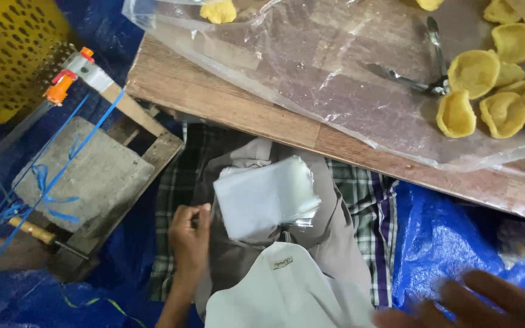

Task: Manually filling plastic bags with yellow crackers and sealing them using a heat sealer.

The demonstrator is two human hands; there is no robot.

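**Hands by a stack of clear bags**

A blue tarp [451, 243] covers the floor. Above it is a wooden tabletop [226, 103] with a clear plastic sheet [311, 67] on top. Yellow cup-shaped crackers [487, 91] sit on the sheet at the right, and metal tongs [420, 73] lie just beside them. A yellow basket [13, 54] is at the far left, near a grey block [86, 176] in a wooden frame. The person's lap has a checked cloth [366, 206] on it. A stack of clear plastic bags [265, 197] rests on the lap, below the tabletop edge. The left hand [191, 240] touches the cloth just beside the stack, fingers bent, holding nothing. The right hand [487, 304] is blurry at the bottom right, fingers spread wide and empty, well apart from the stack.
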